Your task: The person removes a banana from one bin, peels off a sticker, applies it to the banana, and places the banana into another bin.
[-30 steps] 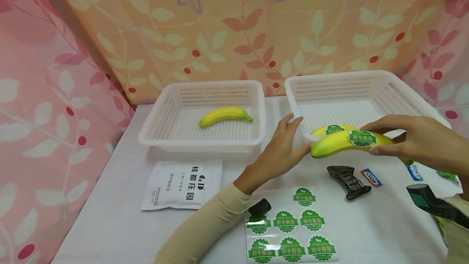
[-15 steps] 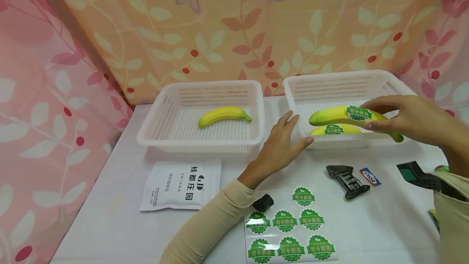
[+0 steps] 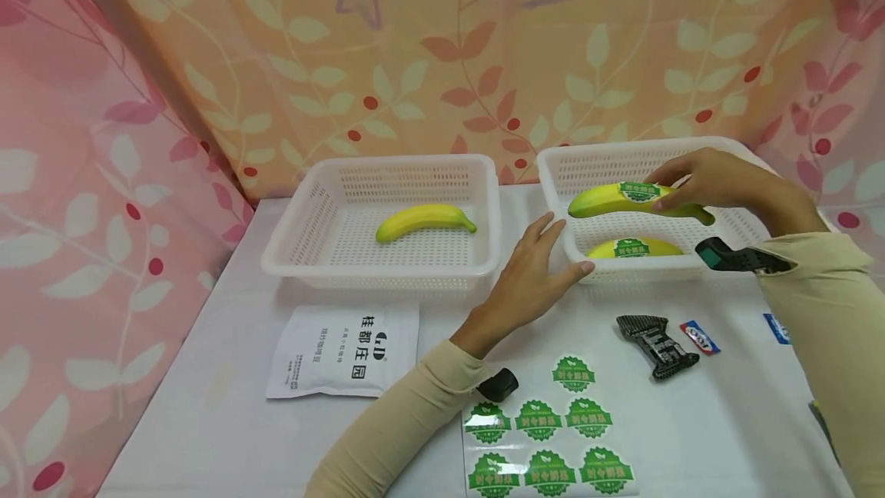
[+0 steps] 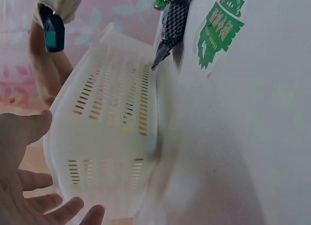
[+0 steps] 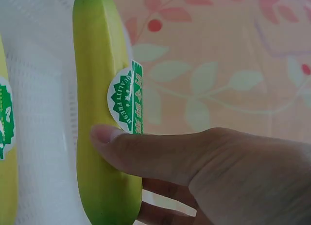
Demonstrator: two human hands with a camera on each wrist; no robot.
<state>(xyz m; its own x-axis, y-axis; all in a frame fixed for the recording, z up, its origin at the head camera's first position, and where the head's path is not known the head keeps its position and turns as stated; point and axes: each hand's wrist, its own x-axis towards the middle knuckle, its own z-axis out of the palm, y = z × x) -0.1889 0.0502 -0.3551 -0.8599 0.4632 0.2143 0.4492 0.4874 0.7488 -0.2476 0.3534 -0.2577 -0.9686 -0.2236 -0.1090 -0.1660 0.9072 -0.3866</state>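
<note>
My right hand point(image 3: 726, 183) pinches a yellow banana point(image 3: 600, 201) between thumb and fingers, over the right white plastic basket point(image 3: 643, 267). A round green-and-white sticker point(image 5: 122, 98) is on this banana, its edge standing off the peel in the right wrist view. Below it in the same basket lies another stickered banana point(image 3: 665, 249), partly hidden by the front rim. My left hand point(image 3: 520, 287) is at that basket's near left corner, fingers spread and nearly straight, thumb at the rim. In the left wrist view, the left hand's fingers point(image 4: 36, 181) lie along the basket's edge.
A left white basket point(image 3: 387, 271) holds one banana point(image 3: 423, 220) without a sticker. Nearer lie a white pouch point(image 3: 346, 348), a sheet of green stickers point(image 3: 546, 444), a black-wrapped packet point(image 3: 657, 346) and a small red-and-blue packet point(image 3: 701, 336). A patterned curtain point(image 3: 442, 60) stands behind.
My right hand has carried the stickered banana from in front of the right basket's front rim back and slightly left, over its inside. The left hand has stayed at the basket's corner.
</note>
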